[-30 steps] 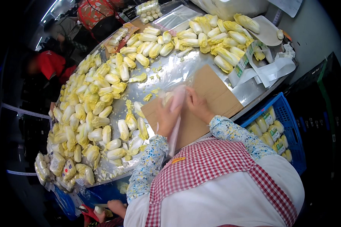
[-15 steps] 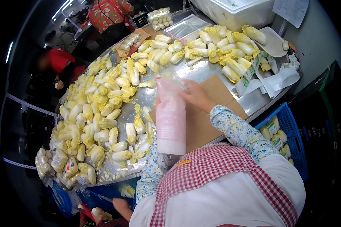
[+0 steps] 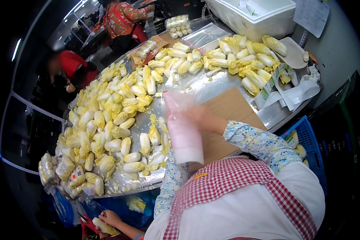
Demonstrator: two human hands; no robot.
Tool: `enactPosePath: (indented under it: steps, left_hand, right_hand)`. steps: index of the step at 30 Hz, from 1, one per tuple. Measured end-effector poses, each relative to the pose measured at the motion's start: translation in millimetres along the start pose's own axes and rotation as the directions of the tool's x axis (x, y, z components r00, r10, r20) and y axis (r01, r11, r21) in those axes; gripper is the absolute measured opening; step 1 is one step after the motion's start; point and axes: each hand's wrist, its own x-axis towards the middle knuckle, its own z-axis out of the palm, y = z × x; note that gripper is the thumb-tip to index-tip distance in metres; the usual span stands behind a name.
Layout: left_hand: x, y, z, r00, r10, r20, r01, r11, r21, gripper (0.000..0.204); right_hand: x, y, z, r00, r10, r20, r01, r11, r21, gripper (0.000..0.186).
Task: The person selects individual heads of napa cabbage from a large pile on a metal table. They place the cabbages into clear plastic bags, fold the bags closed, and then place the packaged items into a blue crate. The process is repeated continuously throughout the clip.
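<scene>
A long pink, see-through plastic package [image 3: 184, 138] with a white lower end leans in front of me, over the near edge of the metal table. My right hand [image 3: 204, 119] is at its upper right side, smeared by motion, so its fingers do not show clearly. The left forearm, in a flowered sleeve [image 3: 170, 186], reaches up behind the package, which hides my left hand. Beneath the right hand lies a brown board [image 3: 234, 108]. Several small yellow-white cabbages [image 3: 148, 140] lie just left of the package.
A large heap of cabbages [image 3: 108, 108] covers the table's left side; more lie at the far side. A white foam box [image 3: 252, 18] stands at the back right, white strips [image 3: 286, 94] below it. A blue crate [image 3: 308, 138] sits right. Co-workers are at the left, top and lower left.
The package's lower end has swung a little to the right. My right hand has shifted and blurred. At the lower left, a co-worker's hand now rests on a cabbage.
</scene>
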Motion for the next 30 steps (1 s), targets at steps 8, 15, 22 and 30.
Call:
enactPosePath:
  steps: [8, 15, 22, 30]
  left_hand:
    - [0, -12, 2, 0.998, -0.045, 0.042, 0.048, 0.997, -0.063, 0.024]
    - [-12, -7, -6, 0.996, -0.071, 0.048, 0.074, 0.995, -0.061, 0.026]
    - [-6, -27, 13, 0.945, -0.284, 0.164, 0.322, 0.899, -0.299, 0.028]
    - [10, -15, 59, 0.819, -0.528, 0.226, -0.15, -0.577, -0.803, 0.03]
  right_hand:
    - [-13, -9, -23, 0.995, -0.097, -0.002, 0.097, 0.995, -0.03, 0.028]
    - [-43, -15, -75, 0.96, -0.278, -0.027, 0.276, 0.958, -0.078, 0.041]
    - [-40, -60, -60, 0.945, -0.266, -0.193, 0.279, 0.959, 0.047, 0.035]
    - [-53, -93, -73, 0.997, -0.008, -0.072, 0.032, 0.937, 0.349, 0.021]
